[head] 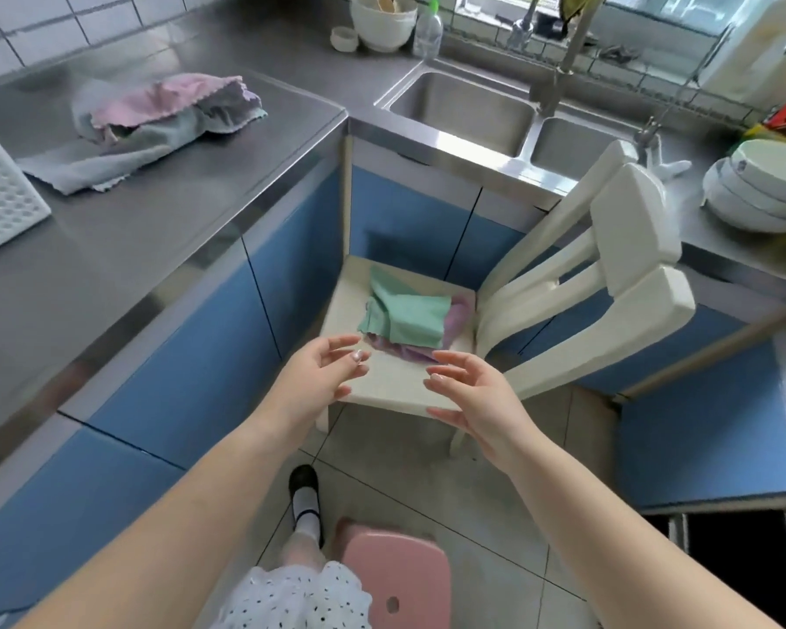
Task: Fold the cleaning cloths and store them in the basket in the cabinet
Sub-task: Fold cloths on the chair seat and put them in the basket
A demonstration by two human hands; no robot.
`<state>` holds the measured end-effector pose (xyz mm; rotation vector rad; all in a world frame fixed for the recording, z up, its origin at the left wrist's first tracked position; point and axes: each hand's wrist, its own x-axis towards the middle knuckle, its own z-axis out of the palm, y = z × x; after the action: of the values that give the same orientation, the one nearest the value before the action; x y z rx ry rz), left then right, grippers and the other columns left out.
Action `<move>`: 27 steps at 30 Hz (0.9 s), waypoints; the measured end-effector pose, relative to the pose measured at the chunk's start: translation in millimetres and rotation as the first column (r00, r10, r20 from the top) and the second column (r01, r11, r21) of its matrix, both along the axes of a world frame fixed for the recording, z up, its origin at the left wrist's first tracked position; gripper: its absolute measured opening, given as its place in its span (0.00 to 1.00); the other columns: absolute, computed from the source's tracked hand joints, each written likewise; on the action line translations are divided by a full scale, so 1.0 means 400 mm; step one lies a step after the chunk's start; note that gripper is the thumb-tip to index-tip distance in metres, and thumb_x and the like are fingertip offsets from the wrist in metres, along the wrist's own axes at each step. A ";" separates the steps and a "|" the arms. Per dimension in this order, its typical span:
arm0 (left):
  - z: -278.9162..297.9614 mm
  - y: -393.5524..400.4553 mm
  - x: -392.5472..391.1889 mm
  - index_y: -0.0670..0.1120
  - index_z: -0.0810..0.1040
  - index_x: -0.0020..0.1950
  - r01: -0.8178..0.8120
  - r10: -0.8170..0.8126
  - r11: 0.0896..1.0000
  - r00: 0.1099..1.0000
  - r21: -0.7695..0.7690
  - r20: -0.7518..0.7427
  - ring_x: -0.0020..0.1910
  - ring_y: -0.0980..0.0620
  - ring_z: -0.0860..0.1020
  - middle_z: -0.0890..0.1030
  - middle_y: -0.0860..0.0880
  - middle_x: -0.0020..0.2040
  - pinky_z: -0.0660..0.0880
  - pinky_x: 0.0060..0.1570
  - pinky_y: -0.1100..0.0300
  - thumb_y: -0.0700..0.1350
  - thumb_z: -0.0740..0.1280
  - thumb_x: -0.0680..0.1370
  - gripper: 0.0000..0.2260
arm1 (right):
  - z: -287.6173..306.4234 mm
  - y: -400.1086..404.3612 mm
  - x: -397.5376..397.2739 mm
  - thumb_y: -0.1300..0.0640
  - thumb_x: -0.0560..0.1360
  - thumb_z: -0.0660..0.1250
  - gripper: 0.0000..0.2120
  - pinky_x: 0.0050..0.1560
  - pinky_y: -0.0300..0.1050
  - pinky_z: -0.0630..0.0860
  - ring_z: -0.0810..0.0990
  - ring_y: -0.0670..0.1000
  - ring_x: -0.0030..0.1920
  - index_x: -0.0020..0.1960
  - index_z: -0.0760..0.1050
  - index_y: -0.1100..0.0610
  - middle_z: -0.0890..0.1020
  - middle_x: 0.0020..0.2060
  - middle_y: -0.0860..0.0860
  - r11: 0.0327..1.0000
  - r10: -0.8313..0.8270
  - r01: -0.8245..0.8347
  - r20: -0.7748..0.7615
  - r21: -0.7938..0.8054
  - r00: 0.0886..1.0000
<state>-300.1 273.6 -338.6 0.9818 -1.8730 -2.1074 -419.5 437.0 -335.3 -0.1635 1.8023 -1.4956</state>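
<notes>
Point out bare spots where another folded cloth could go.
Bare: the chair seat front, between the folded cloths and both hands; the steel counter between the unfolded pile and the white perforated board. Crowded: the counter by the stacked plates.

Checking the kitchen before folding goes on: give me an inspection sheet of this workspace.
Surface: steel counter on blue cabinets; white chair in the corner.
Job's things: folded green cloth on purple cloth on the chair seat; unfolded cloth pile on the counter. Basket: nothing seen.
Clutter: white perforated tray, stacked plates, bowls, bottle.
Hands: left hand and right hand open, empty, above the seat's front edge.
Cables: nothing seen.
Surroundings: double sink, pink stool, tiled floor.
</notes>
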 end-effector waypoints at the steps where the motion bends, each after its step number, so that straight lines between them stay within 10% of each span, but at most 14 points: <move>1: -0.014 -0.016 -0.020 0.53 0.74 0.58 -0.010 0.010 1.000 1.000 0.006 0.003 0.54 0.57 0.80 0.80 0.52 0.55 0.76 0.57 0.54 0.47 0.65 0.78 0.09 | -0.011 -0.016 -0.021 0.62 0.75 0.67 0.13 0.52 0.50 0.80 0.79 0.49 0.56 0.58 0.74 0.51 0.80 0.53 0.51 1.000 0.003 -0.003 -0.001 0.012 1.000; 11: -0.197 -0.306 -0.356 0.53 0.74 0.59 0.202 -0.178 0.971 0.967 -0.126 0.181 0.55 0.57 0.78 0.81 0.53 0.55 0.74 0.58 0.58 0.47 0.65 0.78 0.10 | -0.216 -0.251 -0.287 0.63 0.76 0.65 0.11 0.47 0.42 0.80 0.79 0.47 0.53 0.52 0.75 0.48 0.80 0.52 0.50 0.980 -0.123 0.125 -0.025 0.154 0.992; 19: -0.423 -0.345 -0.515 0.51 0.75 0.60 0.206 -0.169 0.968 0.957 -0.142 0.236 0.54 0.58 0.78 0.80 0.53 0.53 0.72 0.53 0.69 0.46 0.66 0.78 0.11 | -0.442 -0.311 -0.459 0.62 0.76 0.65 0.13 0.54 0.38 0.75 0.79 0.44 0.52 0.60 0.76 0.54 0.81 0.54 0.47 0.929 0.127 -0.040 -0.216 0.368 0.968; 27: -0.817 -0.342 -0.614 0.48 0.77 0.62 0.200 -0.017 0.823 0.944 -0.532 0.329 0.59 0.58 0.74 0.78 0.54 0.58 0.67 0.60 0.67 0.41 0.66 0.77 0.14 | -0.870 -0.364 -0.623 0.58 0.73 0.67 0.13 0.50 0.40 0.70 0.76 0.52 0.57 0.58 0.79 0.52 0.80 0.54 0.50 0.782 0.594 -0.240 -0.574 0.575 0.564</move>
<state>-545.9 136.9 -665.2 1.1112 -2.5445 -1.3348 -668.7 291.4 -683.5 -1.0465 2.4378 -0.6284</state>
